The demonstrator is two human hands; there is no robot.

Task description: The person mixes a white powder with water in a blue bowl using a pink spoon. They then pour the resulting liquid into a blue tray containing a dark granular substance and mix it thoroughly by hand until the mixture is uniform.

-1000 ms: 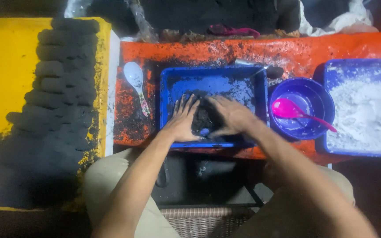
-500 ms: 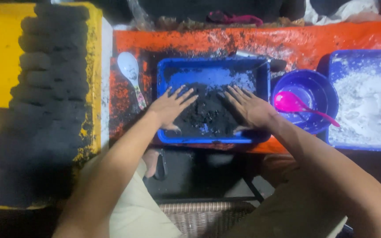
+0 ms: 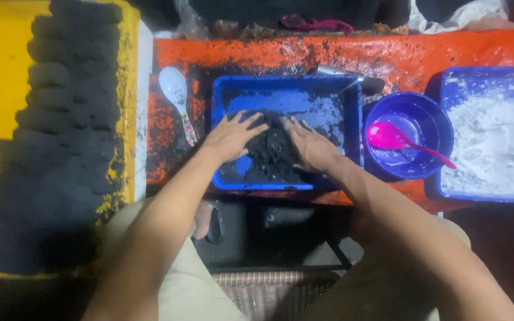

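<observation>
A makeshift workshop: soot-smeared orange bench (image 3: pixel 447 47), blue trays (image 3: pixel 352 107) and black moulded lumps (image 3: pixel 60 119).

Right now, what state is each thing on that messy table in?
Left hand: open, flat on the black mix.
Right hand: open, pressing the black mix.
Blue tray: holds black mix.
Purple bowl: pink spoon lying inside.
White spoon: lying unused.
Right blue tray: holds white powder.
</observation>
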